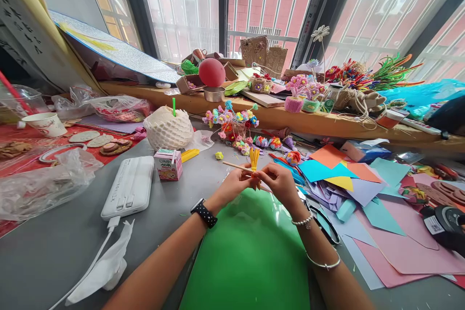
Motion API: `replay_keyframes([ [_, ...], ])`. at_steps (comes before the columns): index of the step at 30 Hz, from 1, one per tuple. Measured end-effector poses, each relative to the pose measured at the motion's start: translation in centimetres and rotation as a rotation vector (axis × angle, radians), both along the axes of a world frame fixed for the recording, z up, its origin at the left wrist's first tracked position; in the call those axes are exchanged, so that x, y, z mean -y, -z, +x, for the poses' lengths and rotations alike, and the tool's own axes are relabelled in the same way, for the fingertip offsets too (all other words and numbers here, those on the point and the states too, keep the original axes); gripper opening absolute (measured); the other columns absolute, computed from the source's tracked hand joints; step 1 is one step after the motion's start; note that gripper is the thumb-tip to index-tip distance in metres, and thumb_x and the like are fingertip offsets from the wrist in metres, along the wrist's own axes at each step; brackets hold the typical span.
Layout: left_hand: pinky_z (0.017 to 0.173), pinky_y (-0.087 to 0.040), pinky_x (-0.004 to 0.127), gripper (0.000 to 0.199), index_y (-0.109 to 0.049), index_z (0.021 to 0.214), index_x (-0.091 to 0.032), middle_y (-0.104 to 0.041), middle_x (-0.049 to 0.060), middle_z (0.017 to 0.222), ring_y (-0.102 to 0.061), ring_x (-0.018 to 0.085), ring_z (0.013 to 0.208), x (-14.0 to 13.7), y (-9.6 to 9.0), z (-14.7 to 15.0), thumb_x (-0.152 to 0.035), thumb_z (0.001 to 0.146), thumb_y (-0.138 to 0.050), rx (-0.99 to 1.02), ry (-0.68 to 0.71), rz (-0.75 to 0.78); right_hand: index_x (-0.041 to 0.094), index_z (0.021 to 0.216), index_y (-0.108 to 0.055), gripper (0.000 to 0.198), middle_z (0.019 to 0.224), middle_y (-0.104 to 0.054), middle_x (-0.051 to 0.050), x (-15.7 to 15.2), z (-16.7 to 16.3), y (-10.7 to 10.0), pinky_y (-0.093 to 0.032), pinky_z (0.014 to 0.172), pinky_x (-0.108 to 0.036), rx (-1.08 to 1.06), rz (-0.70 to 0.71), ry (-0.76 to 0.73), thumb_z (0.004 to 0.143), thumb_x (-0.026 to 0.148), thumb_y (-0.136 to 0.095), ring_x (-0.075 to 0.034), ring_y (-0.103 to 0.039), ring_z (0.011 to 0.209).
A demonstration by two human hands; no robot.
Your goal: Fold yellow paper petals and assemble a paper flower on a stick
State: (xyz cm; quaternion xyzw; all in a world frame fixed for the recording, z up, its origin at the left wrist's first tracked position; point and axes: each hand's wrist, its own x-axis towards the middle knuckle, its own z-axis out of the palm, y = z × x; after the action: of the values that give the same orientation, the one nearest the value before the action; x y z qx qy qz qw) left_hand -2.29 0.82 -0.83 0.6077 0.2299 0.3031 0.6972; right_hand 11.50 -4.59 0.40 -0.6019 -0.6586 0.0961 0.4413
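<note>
The stick (234, 166) is pinched by the left hand (235, 185), the yellow piece (255, 159) apparently by the right hand (279, 180); its base is best held snugly.

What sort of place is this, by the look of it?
Probably a craft workspace beside a window: coloured paper is spread over the right of the table, with colourful little flowers farther back and a small yellow piece in hand.

1 head-worn view, facing forward and down: left grip (234, 185), right grip (279, 183) near; windows (179, 9) beyond.
</note>
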Motion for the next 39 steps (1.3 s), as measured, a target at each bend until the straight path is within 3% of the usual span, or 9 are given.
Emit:
replay_keyframes([
  [9, 0.065, -0.042, 0.027, 0.053, -0.046, 0.105, -0.009, -0.059, 0.007, 0.082, -0.054, 0.012, 0.065, 0.3, -0.4, 0.0, -0.030, 0.061, -0.066, 0.014, -0.007, -0.016, 0.016, 0.056, -0.055, 0.031, 0.055, -0.049, 0.001, 0.0, 0.0, -0.2, -0.031, 0.047, -0.021, -0.011, 0.016, 0.016, 0.072, 0.042, -0.053, -0.009, -0.041, 0.050],
  [15, 0.065, -0.041, 0.024, 0.032, -0.056, 0.083, -0.011, -0.057, 0.003, 0.076, -0.053, 0.012, 0.068, 0.3, -0.7, -0.1, -0.032, 0.061, -0.065, 0.003, 0.045, 0.055, 0.016, 0.055, -0.049, 0.034, 0.053, -0.049, 0.002, 0.1, 0.2, -0.1, -0.030, 0.045, -0.020, -0.031, -0.085, -0.035, 0.069, 0.047, -0.053, -0.009, -0.041, 0.049],
  [20, 0.064, -0.041, 0.024, 0.040, -0.052, 0.095, -0.015, -0.057, 0.001, 0.072, -0.053, 0.012, 0.066, 0.3, -0.5, -0.3, -0.032, 0.061, -0.065, -0.052, 0.017, 0.064, 0.016, 0.053, -0.045, 0.037, 0.051, -0.048, 0.003, 0.1, 0.4, -0.1, -0.028, 0.043, -0.020, -0.019, -0.152, -0.071, 0.067, 0.049, -0.054, -0.008, -0.039, 0.047],
  [26, 0.066, -0.041, 0.025, 0.047, -0.047, 0.106, -0.015, -0.058, 0.003, 0.081, -0.053, 0.013, 0.069, 0.0, 0.3, -0.3, -0.029, 0.064, -0.062, -0.096, -0.013, 0.124, 0.016, 0.051, -0.042, 0.038, 0.051, -0.046, 0.003, 0.0, 0.3, -0.2, -0.027, 0.043, -0.019, 0.017, -0.158, -0.067, 0.067, 0.049, -0.054, -0.007, -0.038, 0.047],
  [32, 0.068, -0.042, 0.025, 0.045, -0.045, 0.108, -0.015, -0.058, 0.005, 0.088, -0.053, 0.013, 0.072, -0.3, 0.7, -0.3, -0.024, 0.067, -0.058, -0.108, -0.002, 0.179, 0.016, 0.051, -0.041, 0.038, 0.050, -0.045, 0.004, 0.0, 0.3, -0.1, -0.026, 0.043, -0.019, 0.024, -0.163, -0.073, 0.066, 0.049, -0.055, -0.007, -0.036, 0.046],
  [39, 0.066, -0.041, 0.024, 0.041, -0.050, 0.104, -0.015, -0.058, 0.003, 0.081, -0.052, 0.012, 0.070, -0.1, 0.4, -0.2, -0.025, 0.065, -0.060, -0.113, -0.012, 0.191, 0.017, 0.050, -0.040, 0.040, 0.050, -0.043, 0.004, 0.0, 0.3, 0.0, -0.026, 0.042, -0.020, 0.002, -0.162, -0.090, 0.065, 0.050, -0.055, -0.007, -0.035, 0.046],
])
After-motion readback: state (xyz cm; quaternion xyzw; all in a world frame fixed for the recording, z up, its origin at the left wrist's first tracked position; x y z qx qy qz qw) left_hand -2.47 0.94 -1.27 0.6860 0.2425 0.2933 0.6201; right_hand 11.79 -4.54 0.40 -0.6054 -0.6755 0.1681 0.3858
